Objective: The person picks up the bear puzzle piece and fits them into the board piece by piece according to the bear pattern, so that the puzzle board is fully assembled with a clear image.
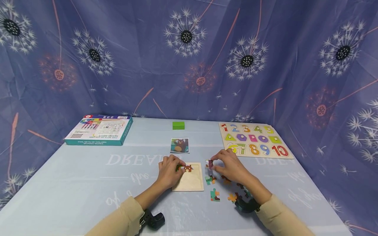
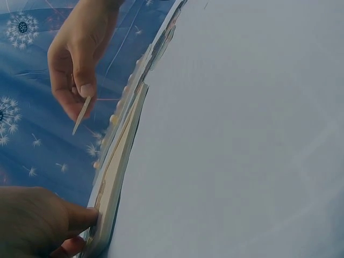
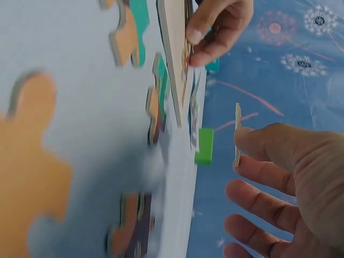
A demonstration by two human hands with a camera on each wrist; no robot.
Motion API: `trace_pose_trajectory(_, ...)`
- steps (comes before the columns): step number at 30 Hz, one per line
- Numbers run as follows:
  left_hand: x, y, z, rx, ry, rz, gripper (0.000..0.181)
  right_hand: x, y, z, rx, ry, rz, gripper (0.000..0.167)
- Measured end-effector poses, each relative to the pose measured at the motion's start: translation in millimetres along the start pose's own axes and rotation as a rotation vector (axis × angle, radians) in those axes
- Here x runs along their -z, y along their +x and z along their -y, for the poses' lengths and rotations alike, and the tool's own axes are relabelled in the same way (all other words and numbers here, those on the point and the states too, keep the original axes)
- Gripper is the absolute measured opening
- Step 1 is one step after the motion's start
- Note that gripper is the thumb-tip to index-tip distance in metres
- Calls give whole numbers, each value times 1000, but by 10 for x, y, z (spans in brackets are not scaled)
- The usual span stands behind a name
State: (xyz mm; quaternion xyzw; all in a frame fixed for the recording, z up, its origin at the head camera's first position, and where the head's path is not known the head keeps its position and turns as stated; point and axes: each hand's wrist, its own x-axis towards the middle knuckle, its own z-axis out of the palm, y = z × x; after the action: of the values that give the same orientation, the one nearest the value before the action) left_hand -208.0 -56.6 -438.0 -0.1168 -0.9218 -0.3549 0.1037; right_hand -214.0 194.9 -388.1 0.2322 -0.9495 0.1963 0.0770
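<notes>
We saw the right hand [image 1: 231, 166] pinching a puzzle piece [image 1: 209, 164] right of the tray [image 1: 189, 183]; the left hand [image 1: 170, 170] touched far-side pieces [image 1: 188, 168], its grip indeterminable to us

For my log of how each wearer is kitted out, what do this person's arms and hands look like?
The left sleeve and right sleeve are plain beige, ending partway down the forearms. Near each cuff is a black, rounded device: left device, right device. The left hand and right hand wear no gloves.
</notes>
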Motion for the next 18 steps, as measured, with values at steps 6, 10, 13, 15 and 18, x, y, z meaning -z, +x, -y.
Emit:
trace_pose_trajectory(6, -1, 2, 3, -1, 3, 3, 11, -81, 56, 93, 17, -2, 20, 26)
trace_pose_trajectory(10, -3, 2, 6, -5, 7, -1, 11, -128, 95, 133, 26, -2, 31, 25)
trace_pose_trajectory(13, -3, 0, 7, -8, 6, -8, 11, -157, 129, 166, 25, 2, 47, 25)
trace_pose_trajectory(15, -3, -1, 8, -11, 5, -12, 11, -177, 150, 184, 27, -5, 56, 25)
trace_pose_trajectory(18, -4, -3, 9, -14, 2, -12, 11, -200, 177, 216, 29, -16, 68, 25)
